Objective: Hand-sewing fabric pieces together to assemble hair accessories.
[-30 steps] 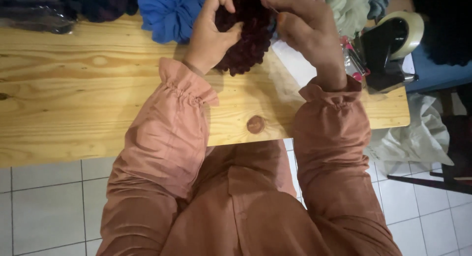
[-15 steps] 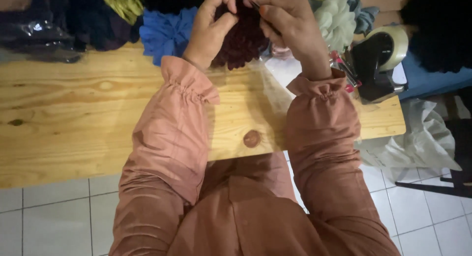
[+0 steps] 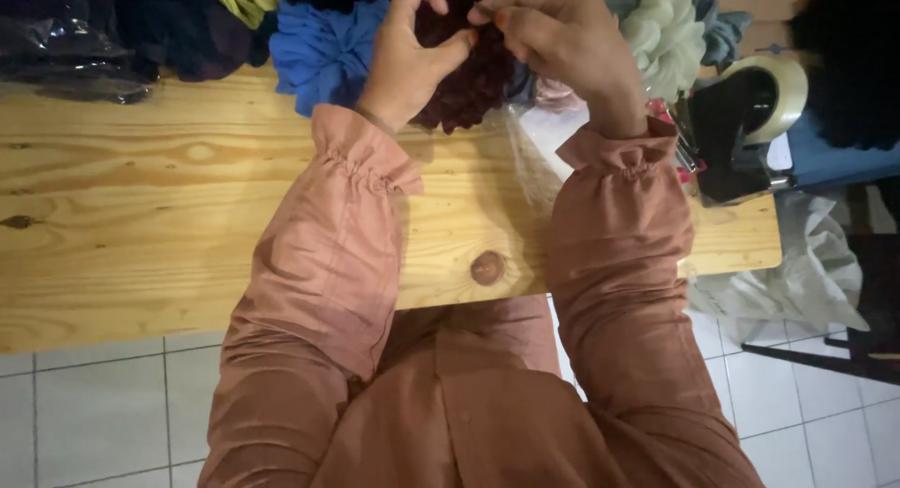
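left hand: our left hand [image 3: 408, 61] is raised at the far edge of the counter [image 3: 141, 216], wrist bent up, thumb and forefinger pinching the dark maroon scrunchie [image 3: 469, 71].
right hand: our right hand [image 3: 562, 43] arches over from the right, fingers [image 3: 487, 15] curled and pressed onto the top of the same scrunchie.
scrunchie: held between both hands, just above the counter's far side; top part cut off by the frame.
sleeves: pink sleeves [image 3: 328, 254] run from the near edge over the counter to both wrists.
open room: we see bare wood left of the left arm; near edge drops to the tiled floor [image 3: 94, 413].
right side: tape dispenser [image 3: 750, 122] sits close to the right wrist, near the counter's right end.
behind: blue scrunchie [image 3: 323, 52] just left of the left hand, pale green scrunchie [image 3: 666, 38] just right of the right hand, dark fabric pile [image 3: 178, 29] further left.
under right forearm: clear plastic bag [image 3: 534, 150] lying on the counter.
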